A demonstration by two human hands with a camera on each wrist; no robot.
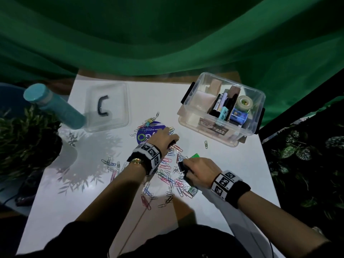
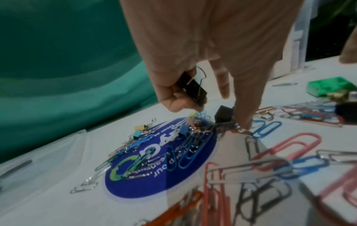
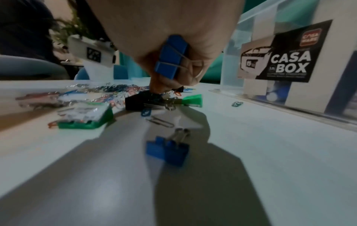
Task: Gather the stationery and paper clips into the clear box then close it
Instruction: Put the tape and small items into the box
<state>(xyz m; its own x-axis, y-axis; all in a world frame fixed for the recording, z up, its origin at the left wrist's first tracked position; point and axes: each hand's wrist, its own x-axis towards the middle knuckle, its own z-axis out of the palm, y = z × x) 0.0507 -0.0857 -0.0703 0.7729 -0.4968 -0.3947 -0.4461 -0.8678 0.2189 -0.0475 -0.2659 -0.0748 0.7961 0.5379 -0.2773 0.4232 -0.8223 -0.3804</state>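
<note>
The clear box (image 1: 188, 101) stands open at the back right with pens, tape and erasers inside. Its lid (image 1: 119, 94) lies flat at the back left. Coloured paper clips (image 1: 167, 175) are scattered over the white table. My left hand (image 1: 164, 137) curls round a black binder clip (image 2: 193, 87), and its forefinger touches a second black binder clip (image 2: 223, 116) on the pile. My right hand (image 1: 197, 168) grips blue binder clips (image 3: 171, 58) in the palm. The right hand's fingertips press on a black binder clip (image 3: 142, 102) on the table.
Two small green boxes (image 3: 86, 120) (image 3: 193, 99) and a loose blue binder clip (image 3: 168, 150) lie near my right hand. A round blue sticker (image 2: 135, 183) lies under some clips. A teal bottle (image 1: 54, 107) and a potted plant (image 1: 28, 138) stand at the left edge.
</note>
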